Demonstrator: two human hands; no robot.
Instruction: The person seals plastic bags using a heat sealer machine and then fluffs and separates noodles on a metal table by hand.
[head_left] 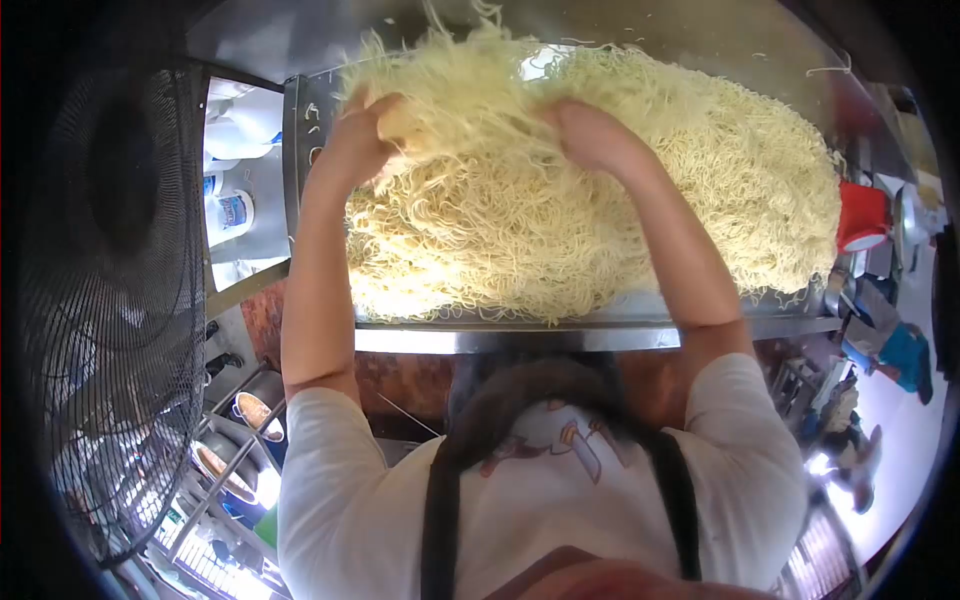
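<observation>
A wide heap of pale yellow noodles (500, 240) covers most of a metal worktop (620, 305) in front of me. On the far left of the heap my left hand (365, 140) has its fingers curled into a lifted bunch of the strands. My right hand (590, 135) grips the other side of that bunch, its fingertips partly hidden among the noodles. Between both hands the raised strands are smeared by motion, and some fly up toward the back wall.
A large fan with a wire guard (110, 300) stands at the left. Beside the worktop, white tubs (230, 215) sit on a metal surface. A red container (862, 215) is at the right end. Pots (258, 412) stand on a rack at lower left.
</observation>
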